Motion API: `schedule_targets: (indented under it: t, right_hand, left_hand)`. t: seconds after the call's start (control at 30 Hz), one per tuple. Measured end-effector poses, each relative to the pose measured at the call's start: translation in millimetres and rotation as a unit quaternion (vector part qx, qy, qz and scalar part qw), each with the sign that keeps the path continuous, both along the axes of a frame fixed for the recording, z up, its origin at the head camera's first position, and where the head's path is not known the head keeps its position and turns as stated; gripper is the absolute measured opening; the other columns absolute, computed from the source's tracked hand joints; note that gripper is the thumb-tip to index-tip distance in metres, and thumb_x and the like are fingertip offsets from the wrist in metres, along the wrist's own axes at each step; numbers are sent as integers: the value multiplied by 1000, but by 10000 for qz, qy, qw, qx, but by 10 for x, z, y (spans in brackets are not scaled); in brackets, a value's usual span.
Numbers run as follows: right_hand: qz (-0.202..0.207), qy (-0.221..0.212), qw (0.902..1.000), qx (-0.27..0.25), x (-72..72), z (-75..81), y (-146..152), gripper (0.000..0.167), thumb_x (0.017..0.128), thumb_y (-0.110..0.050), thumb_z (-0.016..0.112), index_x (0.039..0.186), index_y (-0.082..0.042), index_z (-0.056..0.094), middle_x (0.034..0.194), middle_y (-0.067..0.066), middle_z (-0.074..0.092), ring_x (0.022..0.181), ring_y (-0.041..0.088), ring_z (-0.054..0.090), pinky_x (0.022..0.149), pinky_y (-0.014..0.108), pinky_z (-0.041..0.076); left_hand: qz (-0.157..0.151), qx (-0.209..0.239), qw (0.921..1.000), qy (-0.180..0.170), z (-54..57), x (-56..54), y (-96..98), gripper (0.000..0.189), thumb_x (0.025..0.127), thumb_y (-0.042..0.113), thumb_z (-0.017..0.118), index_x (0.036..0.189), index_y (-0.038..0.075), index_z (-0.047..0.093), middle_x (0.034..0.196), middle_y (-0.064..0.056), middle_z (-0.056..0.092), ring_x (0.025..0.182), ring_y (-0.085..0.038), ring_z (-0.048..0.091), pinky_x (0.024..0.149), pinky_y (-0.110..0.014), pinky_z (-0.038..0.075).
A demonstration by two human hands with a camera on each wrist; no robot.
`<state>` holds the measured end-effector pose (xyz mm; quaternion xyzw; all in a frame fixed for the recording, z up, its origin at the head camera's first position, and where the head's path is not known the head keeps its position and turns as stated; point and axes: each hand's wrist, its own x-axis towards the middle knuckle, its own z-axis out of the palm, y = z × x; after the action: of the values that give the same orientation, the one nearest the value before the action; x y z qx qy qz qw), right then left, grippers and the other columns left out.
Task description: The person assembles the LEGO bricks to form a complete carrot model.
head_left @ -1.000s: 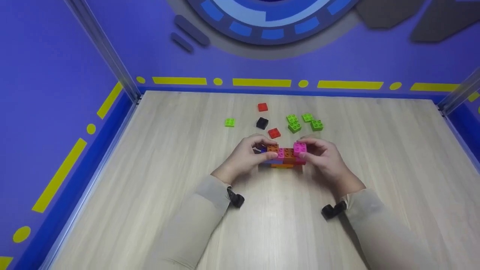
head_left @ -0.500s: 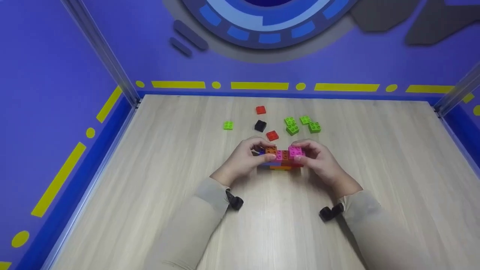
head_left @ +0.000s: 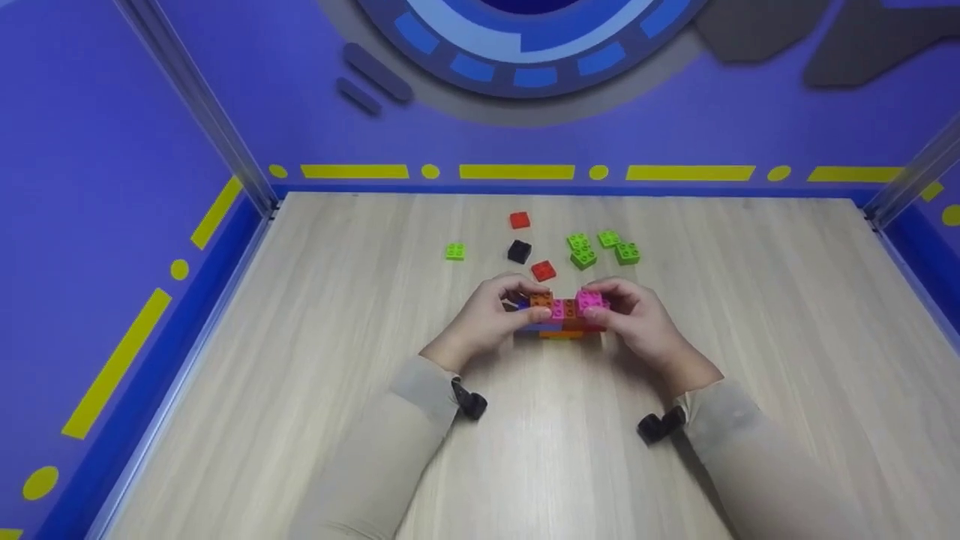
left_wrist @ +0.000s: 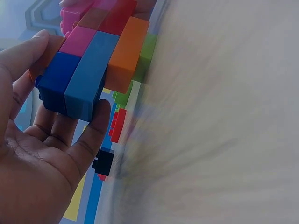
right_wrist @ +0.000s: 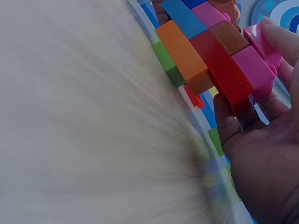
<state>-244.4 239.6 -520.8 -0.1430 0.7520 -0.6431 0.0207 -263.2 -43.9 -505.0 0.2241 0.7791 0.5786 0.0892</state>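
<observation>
Gripping brick stack (head_left: 564, 316): left hand (head_left: 491, 319), right hand (head_left: 637, 322), fingers curled.

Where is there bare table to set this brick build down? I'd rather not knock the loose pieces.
Bare wood lies along the left wall, the right wall, and near you between the sleeves. It is crowded behind the brick build: red bricks, a black brick and the green bricks sit there.

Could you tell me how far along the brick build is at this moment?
Done: several layers of the brick stack are joined. In hand: the left hand grips its left end, and the right hand holds the pink brick on top. Left: green bricks, red bricks and a black brick lie loose behind.
</observation>
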Motion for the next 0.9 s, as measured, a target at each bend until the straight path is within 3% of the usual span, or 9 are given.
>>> schedule_targets:
  t: [0.2, 0.57, 0.73, 0.9]
  right_hand:
    - [20, 52, 10000, 57, -41, 15, -10, 31, 103, 2, 78, 132, 10, 71, 121, -10, 77, 118, 10, 71, 103, 19, 60]
    - [-25, -86, 10000, 21, -7, -22, -8, 32, 100, 3, 81, 130, 12, 72, 117, -10, 78, 112, 10, 72, 99, 20, 60]
    - [-209, -111, 9997, 28, -10, -97, 8, 42, 95, 5, 86, 135, 9, 72, 118, -12, 79, 112, 11, 72, 99, 20, 60]
    - [-338, 14, 9994, 78, -13, -87, 3, 46, 90, 7, 89, 132, 8, 72, 116, -11, 80, 110, 11, 74, 97, 21, 60]
  left_hand:
    - [22, 13, 10000, -7, -4, -21, -8, 37, 100, 26, 89, 134, 15, 80, 139, -4, 75, 125, -23, 69, 111, -42, 57]
    - [58, -46, 10000, -57, -60, 13, 10, 36, 101, 28, 88, 134, 18, 79, 139, -1, 73, 121, -16, 68, 108, -36, 57]
    - [-29, -6, 9998, 218, -120, 0, -2, 39, 103, 30, 86, 138, 17, 77, 142, -4, 71, 124, -19, 68, 110, -39, 60]
    - [-100, 146, 9990, 417, -153, -65, -41, 53, 103, 35, 86, 147, 10, 71, 144, -14, 72, 128, -23, 68, 110, -38, 59]
